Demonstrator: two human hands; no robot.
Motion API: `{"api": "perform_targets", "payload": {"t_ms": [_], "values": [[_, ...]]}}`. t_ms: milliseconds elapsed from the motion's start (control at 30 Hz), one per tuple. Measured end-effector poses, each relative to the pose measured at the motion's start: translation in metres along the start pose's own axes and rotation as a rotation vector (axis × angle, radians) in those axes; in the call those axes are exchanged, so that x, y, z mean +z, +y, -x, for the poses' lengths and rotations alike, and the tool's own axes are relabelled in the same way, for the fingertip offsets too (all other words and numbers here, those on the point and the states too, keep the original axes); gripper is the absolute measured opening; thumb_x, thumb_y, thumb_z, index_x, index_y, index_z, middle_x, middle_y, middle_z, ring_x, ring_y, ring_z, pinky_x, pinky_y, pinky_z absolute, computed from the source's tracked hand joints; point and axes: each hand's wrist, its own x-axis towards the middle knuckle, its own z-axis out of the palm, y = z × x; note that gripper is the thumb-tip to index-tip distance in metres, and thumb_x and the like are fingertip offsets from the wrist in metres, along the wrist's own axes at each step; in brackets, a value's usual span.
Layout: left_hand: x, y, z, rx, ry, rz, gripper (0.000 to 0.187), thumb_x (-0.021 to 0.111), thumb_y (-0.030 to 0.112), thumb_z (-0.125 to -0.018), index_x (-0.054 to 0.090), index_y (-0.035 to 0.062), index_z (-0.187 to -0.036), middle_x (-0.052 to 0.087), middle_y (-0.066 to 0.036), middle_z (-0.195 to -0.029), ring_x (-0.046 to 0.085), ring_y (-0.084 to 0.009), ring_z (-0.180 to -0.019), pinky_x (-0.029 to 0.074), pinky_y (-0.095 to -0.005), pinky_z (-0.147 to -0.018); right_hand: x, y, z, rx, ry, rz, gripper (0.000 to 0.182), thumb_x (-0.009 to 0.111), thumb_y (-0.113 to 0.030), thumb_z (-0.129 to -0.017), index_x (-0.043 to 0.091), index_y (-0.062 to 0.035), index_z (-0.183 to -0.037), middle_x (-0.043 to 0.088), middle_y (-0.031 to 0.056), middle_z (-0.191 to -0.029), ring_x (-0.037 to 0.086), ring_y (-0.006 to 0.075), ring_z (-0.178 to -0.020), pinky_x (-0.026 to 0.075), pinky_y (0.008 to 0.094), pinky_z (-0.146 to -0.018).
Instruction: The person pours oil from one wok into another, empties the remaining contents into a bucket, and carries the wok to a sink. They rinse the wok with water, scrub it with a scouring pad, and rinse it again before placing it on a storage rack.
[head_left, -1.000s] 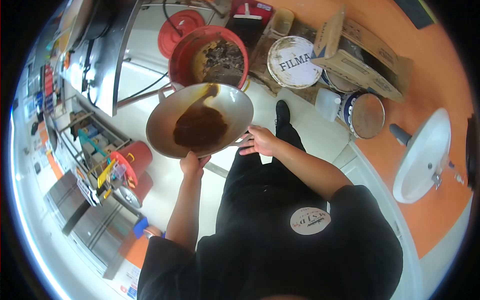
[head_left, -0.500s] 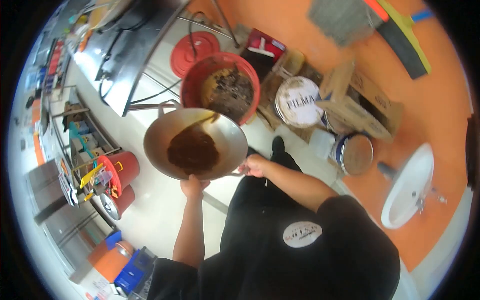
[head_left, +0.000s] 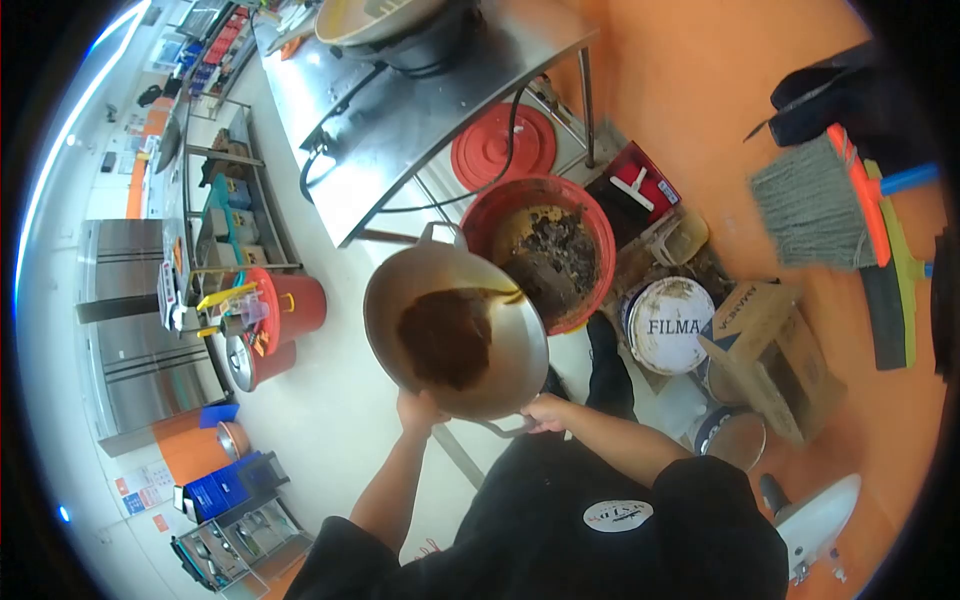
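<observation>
A wide metal wok [head_left: 520, 370] holds dark brown liquid [head_left: 445, 340], which reaches in a thin streak to the rim nearest the red bucket. My left hand [head_left: 420, 412] grips the wok's lower left edge, its fingers partly hidden beneath. At the lower right, my right hand [head_left: 545, 412] is closed on the looped handle. Against the wok's upper right side stands the red bucket [head_left: 603, 240], with dark scraps and murky yellowish liquid inside. The wok is tilted, its rim overlapping the bucket's edge in view.
A steel table [head_left: 450, 110] stands above left, a red lid [head_left: 505, 145] beneath it. Right of the bucket are a FILMA tin [head_left: 672, 325] and a cardboard box [head_left: 770, 350]. A broom [head_left: 815, 205] leans at the right wall, above a white sink [head_left: 820, 520]. Red bins [head_left: 295, 310] stand left.
The view has shifted, so the wok, bucket and hands appear farther right and lower. Both hands still hold the wok, and the brown streak now reaches its rim beside the bucket.
</observation>
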Motion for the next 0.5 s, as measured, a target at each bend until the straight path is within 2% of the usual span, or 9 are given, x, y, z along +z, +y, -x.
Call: {"api": "perform_targets", "payload": {"t_ms": [33, 100, 167, 300, 367, 400, 433, 467, 500], "values": [[0.001, 0.006, -0.002, -0.020, -0.004, -0.008, 0.038, 0.040, -0.002, -0.084, 0.040, -0.0091, -0.121, 0.059, -0.025, -0.098, 0.066, -0.0344, -0.064, 0.059, -0.0346, -0.045, -0.009, -0.010, 0.005, 0.019, 0.024, 0.127, 0.030, 0.050, -0.015, -0.091, 0.051, -0.0060, -0.119, 0.054, 0.0094, -0.113, 0.056, 0.0238, -0.099, 0.046, 0.0432, -0.087], [-0.001, 0.008, -0.009, -0.036, 0.021, -0.012, 0.037, 0.041, -0.001, -0.084, 0.042, -0.0094, -0.120, 0.059, -0.025, -0.098, 0.066, -0.0340, -0.065, 0.059, -0.0339, -0.044, -0.030, -0.024, -0.001, -0.087, 0.204, 0.338, 0.024, 0.055, -0.019, -0.085, 0.057, -0.0043, -0.104, 0.060, 0.0076, -0.088, 0.059, 0.0235, -0.080, 0.048, 0.0383, -0.074], [-0.007, -0.008, -0.033, -0.064, 0.006, -0.108, 0.036, 0.042, 0.000, -0.083, 0.045, -0.0086, -0.118, 0.060, -0.023, -0.098, 0.066, -0.0327, -0.064, 0.059, -0.0332, -0.043, -0.057, -0.049, -0.012, -0.544, 0.469, 0.476, 0.025, 0.059, -0.021, -0.083, 0.060, -0.0017, -0.100, 0.064, 0.0108, -0.089, 0.061, 0.0221, -0.086, 0.048, 0.0356, -0.075], [-0.010, 0.047, -0.004, -0.137, 0.005, -0.051, 0.035, 0.045, 0.002, -0.083, 0.046, -0.0079, -0.117, 0.061, -0.021, -0.097, 0.066, -0.0308, -0.063, 0.058, -0.0328, -0.043, -0.051, -0.248, 0.115, -1.187, 0.668, 0.342, 0.026, 0.059, -0.016, -0.086, 0.056, -0.0007, -0.108, 0.064, 0.0130, -0.098, 0.062, 0.0193, -0.094, 0.048, 0.0327, -0.081], [-0.009, 0.055, 0.000, -0.169, 0.062, -0.014, 0.028, 0.050, 0.009, -0.080, 0.055, -0.0077, -0.103, 0.064, -0.019, -0.081, 0.066, -0.0269, -0.057, 0.055, -0.0329, -0.042, -0.016, -0.356, 0.198, -1.520, 0.880, 0.451, 0.021, 0.057, -0.018, -0.089, 0.059, 0.0002, -0.100, 0.065, 0.0099, -0.089, 0.062, 0.0179, -0.084, 0.049, 0.0307, -0.075], [-0.009, 0.062, 0.006, -0.143, 0.082, -0.026, 0.030, 0.049, 0.009, -0.080, 0.053, -0.0080, -0.104, 0.064, -0.020, -0.081, 0.066, -0.0274, -0.057, 0.055, -0.0332, -0.043, -0.003, -0.408, 0.215, -1.783, 0.831, 0.366, 0.023, 0.056, -0.021, -0.090, 0.060, 0.0004, -0.097, 0.064, 0.0077, -0.082, 0.060, 0.0142, -0.076, 0.049, 0.0292, -0.070], [-0.009, 0.061, 0.009, -0.127, 0.101, -0.044, 0.031, 0.049, 0.010, -0.081, 0.052, -0.0083, -0.106, 0.064, -0.021, -0.081, 0.066, -0.0279, -0.056, 0.055, -0.0334, -0.044, 0.014, -0.454, 0.238, -1.831, 0.738, 0.346, 0.025, 0.055, -0.023, -0.091, 0.059, 0.0008, -0.098, 0.064, 0.0079, -0.081, 0.058, 0.0111, -0.074, 0.048, 0.0280, -0.067], [-0.009, 0.052, 0.012, -0.163, 0.098, -0.037, 0.031, 0.049, 0.010, -0.081, 0.052, -0.0083, -0.106, 0.064, -0.021, -0.081, 0.066, -0.0279, -0.056, 0.055, -0.0334, -0.044, 0.043, -0.493, 0.262, -2.008, 0.759, 0.408, 0.016, 0.056, -0.018, -0.091, 0.057, -0.0033, -0.095, 0.054, -0.0036, -0.076, 0.049, 0.0045, -0.066, 0.042, 0.0203, -0.060], [-0.011, 0.043, 0.012, -0.188, 0.073, -0.074, 0.033, 0.050, 0.011, -0.081, 0.048, -0.0076, -0.109, 0.064, -0.022, -0.080, 0.065, -0.0297, -0.057, 0.055, -0.0347, -0.047, 0.052, -0.542, 0.268, -2.075, 0.793, 0.571, 0.018, 0.058, -0.018, -0.089, 0.056, -0.0023, -0.097, 0.057, -0.0008, -0.078, 0.051, 0.0056, -0.069, 0.044, 0.0222, -0.061]]}}
